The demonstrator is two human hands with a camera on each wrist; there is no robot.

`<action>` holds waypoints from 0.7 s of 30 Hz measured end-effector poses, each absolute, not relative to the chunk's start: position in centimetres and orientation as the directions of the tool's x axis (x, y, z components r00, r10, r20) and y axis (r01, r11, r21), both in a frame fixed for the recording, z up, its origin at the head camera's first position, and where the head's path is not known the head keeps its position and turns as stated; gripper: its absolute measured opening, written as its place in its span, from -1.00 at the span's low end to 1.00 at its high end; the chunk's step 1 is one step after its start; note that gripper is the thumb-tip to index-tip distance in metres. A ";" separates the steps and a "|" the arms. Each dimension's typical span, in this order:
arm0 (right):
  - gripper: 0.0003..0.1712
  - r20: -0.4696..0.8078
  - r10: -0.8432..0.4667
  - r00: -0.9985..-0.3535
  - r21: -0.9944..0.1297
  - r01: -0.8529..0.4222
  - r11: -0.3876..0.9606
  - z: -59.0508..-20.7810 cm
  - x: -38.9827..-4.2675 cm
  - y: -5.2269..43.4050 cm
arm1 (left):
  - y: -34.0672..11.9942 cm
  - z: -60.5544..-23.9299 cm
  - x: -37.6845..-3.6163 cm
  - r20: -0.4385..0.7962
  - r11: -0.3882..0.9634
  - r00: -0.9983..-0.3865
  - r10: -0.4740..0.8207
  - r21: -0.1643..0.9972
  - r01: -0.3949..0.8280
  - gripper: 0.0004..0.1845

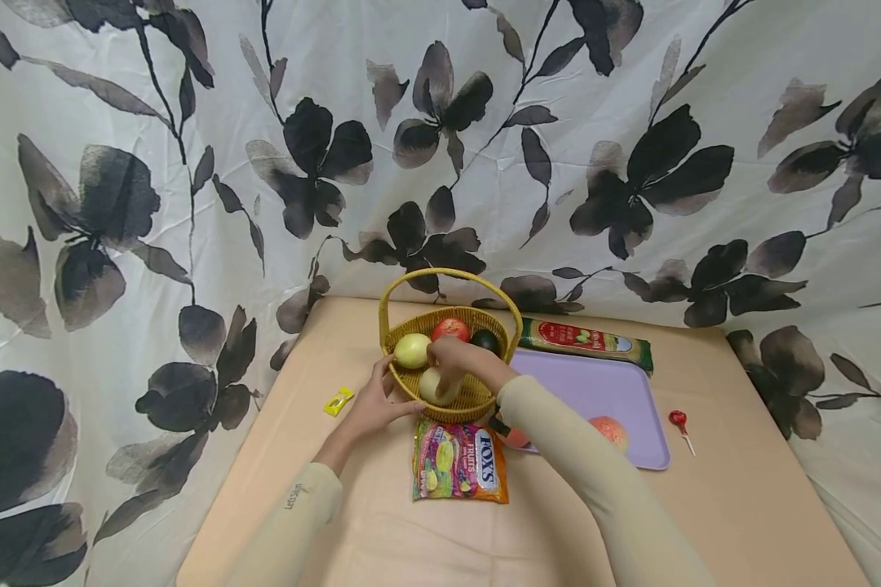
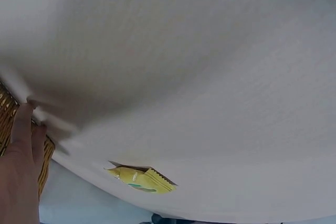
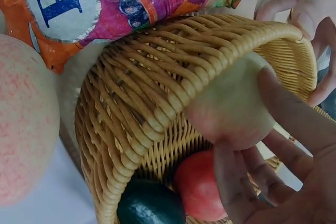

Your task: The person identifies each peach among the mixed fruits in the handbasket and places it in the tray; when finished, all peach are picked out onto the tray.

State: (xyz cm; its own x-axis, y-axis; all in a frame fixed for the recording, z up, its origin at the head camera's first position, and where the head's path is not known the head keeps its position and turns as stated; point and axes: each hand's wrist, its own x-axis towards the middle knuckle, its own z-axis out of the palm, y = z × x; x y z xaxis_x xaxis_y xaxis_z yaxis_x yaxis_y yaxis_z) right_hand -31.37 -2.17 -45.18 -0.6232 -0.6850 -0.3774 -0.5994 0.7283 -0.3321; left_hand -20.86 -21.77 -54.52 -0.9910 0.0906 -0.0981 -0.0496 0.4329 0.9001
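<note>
Pale fruit held inside the basket, near to far.

The candy bag (image 1: 458, 461) lies nearest, touching the wicker basket (image 1: 477, 402). The left hand (image 1: 373, 408), fingers straight, steadies its rim; the right hand (image 1: 461, 363) curls round a pale fruit (image 1: 436, 385) inside. The red fruit (image 1: 451, 328) and dark fruit (image 1: 485, 340) crowd behind, so I judge a loose grip could let it roll, or tip the basket.

Both arms wear long cream sleeves, the left sleeve (image 1: 294, 522) bearing a small dark marking near the cuff.
</note>
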 end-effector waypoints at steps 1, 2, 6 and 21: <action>-0.39 -0.380 -0.690 -0.617 -0.331 -0.606 0.724 -45.1 -31.3 -2.1 | -21.7 -54.5 -20.9 -0.099 0.434 -0.991 0.090 0.899 -0.051 0.27; -0.38 -0.379 -0.694 -0.612 -0.333 -0.610 0.719 -45.1 -31.2 -2.0 | -21.7 -54.5 -20.9 -0.101 0.435 -0.991 0.089 0.899 -0.052 0.27; -0.35 -0.368 -0.712 -0.598 -0.378 -0.603 0.702 -45.2 -30.8 -1.7 | -21.6 -54.5 -20.9 -0.104 0.436 -0.990 0.090 0.898 -0.055 0.28; -0.29 -0.317 -0.774 -0.548 -0.419 -0.651 0.633 -44.2 -30.1 -0.6 | -21.7 -54.7 -20.9 -0.116 0.448 -0.990 0.083 0.891 -0.067 0.28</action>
